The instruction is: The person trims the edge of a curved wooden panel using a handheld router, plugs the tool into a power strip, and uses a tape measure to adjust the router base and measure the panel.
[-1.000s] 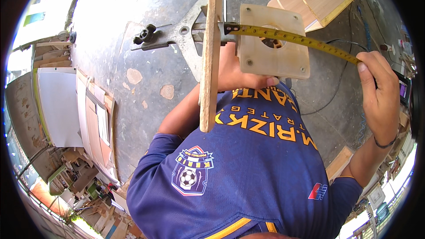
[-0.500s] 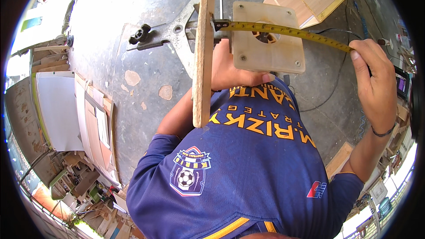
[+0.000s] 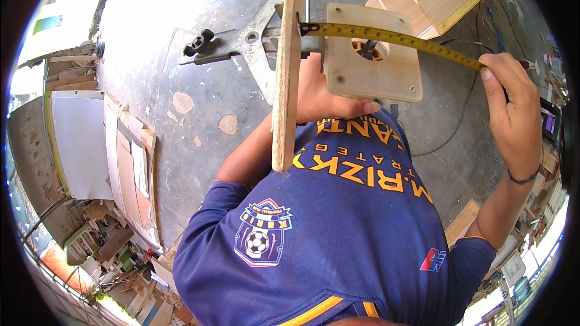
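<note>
In the head view, the left hand (image 3: pixel 326 101) is clamped on a power tool from below, its thumb along the lower edge of the translucent base plate (image 3: pixel 403 75) and its other fingers hidden behind the tool; the plate faces the camera, roughly square, with a screw near each corner and a round opening in the middle where a dark shaft shows; a metal bracket (image 3: pixel 246 47) reaches out to the left of the plate, ending in a black knob (image 3: pixel 202 42); a wooden strip (image 3: pixel 285 90) stands across this bracket, running from the top edge of the picture down over the blue shirt (image 3: pixel 344 229).

A yellow measuring tape (image 3: pixel 396 38) stretches from the strip across the upper part of the plate and on to the right; its dark hooked end lies at the strip, though whether it catches there I cannot tell; the right hand (image 3: pixel 513 108) has thumb and forefinger pinched together on the tape's far stretch, well apart from the plate; a dark band (image 3: pixel 524 178) circles that wrist.

Below lies a grey floor (image 3: pixel 205 93) with pale patches; curved-edged boards (image 3: pixel 438 0) rest at upper right; a whitish panel (image 3: pixel 84 145) leans at left beside stacked offcuts (image 3: pixel 130 157).
</note>
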A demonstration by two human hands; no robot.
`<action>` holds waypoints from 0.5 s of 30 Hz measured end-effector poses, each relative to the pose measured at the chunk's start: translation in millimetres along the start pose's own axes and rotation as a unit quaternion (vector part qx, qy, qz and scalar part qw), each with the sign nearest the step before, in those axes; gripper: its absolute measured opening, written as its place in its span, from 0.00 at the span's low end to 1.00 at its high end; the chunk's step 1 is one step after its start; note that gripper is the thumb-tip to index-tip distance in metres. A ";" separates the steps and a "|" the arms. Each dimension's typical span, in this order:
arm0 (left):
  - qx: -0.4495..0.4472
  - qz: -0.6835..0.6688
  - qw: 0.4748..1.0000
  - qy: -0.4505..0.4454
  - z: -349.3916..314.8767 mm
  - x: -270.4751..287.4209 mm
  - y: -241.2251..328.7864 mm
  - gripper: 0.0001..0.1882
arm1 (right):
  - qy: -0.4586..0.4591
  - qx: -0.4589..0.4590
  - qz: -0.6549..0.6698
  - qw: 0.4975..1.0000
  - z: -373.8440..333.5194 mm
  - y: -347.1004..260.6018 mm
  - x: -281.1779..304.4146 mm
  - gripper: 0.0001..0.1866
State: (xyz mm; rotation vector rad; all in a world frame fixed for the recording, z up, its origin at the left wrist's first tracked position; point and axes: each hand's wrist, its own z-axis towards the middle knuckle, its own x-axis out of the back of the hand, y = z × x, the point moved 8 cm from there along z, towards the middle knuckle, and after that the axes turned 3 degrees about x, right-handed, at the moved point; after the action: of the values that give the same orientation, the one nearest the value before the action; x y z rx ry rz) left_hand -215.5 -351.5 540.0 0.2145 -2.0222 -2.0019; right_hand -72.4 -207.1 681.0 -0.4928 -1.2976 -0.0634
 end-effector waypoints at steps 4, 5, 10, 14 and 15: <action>0.008 -0.019 1.000 0.008 -0.1 0.5 0.0 0.25 | 0.002 0.004 0.001 1.000 0.0 0.7 0.1 0.07; 0.013 -0.031 0.999 0.007 0.1 0.3 0.5 0.25 | 0.002 0.006 0.000 1.000 -0.3 0.9 0.4 0.07; 0.023 -0.011 0.999 -0.022 -0.2 -2.2 -1.1 0.25 | 0.004 0.013 0.002 1.000 0.3 -1.0 2.2 0.07; 0.013 -0.006 1.000 0.002 0.9 -0.3 -0.3 0.23 | -0.005 0.011 -0.007 1.000 1.6 0.1 1.5 0.07; 0.015 -0.009 1.000 0.001 0.9 -0.2 0.9 0.23 | -0.006 0.006 -0.001 1.000 1.4 1.2 1.4 0.07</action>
State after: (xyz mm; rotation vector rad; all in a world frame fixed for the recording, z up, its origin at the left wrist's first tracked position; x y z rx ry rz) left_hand -215.5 -350.6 540.9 0.2415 -2.0563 -1.9832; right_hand -72.9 -205.1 682.2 -0.4813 -1.3088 -0.0541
